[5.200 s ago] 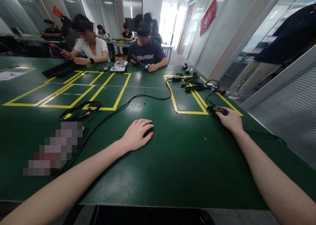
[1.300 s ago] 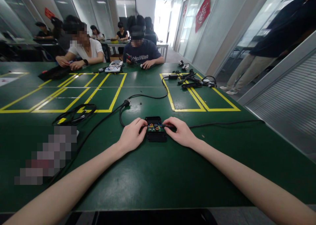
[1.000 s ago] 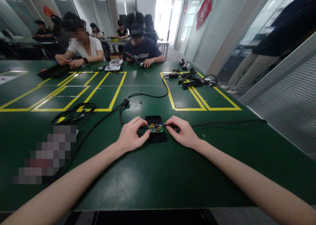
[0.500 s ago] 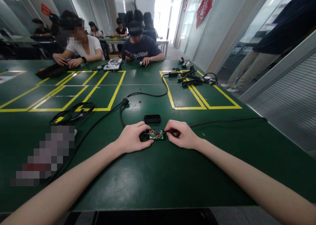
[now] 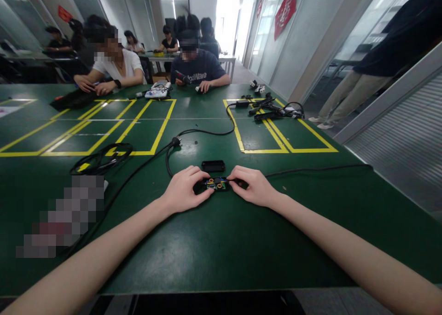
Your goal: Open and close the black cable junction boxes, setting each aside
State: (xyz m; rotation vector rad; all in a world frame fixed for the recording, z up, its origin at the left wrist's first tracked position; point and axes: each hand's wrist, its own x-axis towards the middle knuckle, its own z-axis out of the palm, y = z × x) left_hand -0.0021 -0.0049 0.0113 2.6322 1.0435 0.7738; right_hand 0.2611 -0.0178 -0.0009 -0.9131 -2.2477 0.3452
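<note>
A small green circuit board [image 5: 216, 183] with orange coils sits in the middle of the green table [image 5: 221, 250]. My left hand [image 5: 183, 189] pinches its left end and my right hand [image 5: 253, 186] pinches its right end, where a black cable [image 5: 317, 169] leaves toward the right. An empty black case half [image 5: 213, 166] lies just beyond the board, apart from it.
A black power cord with plug [image 5: 175, 142] curves past the left hand. A coil of cable [image 5: 100, 157] lies at the left. More adapters and cables [image 5: 272, 112] sit in a yellow-taped box far right. Two people [image 5: 198, 68] work across the table. Another person [image 5: 390, 52] stands beyond the glass at the right.
Five seconds ago my right hand reached to the far right. It brought the open adapter to the middle. Both hands then lifted the board out of the case and drew it nearer.
</note>
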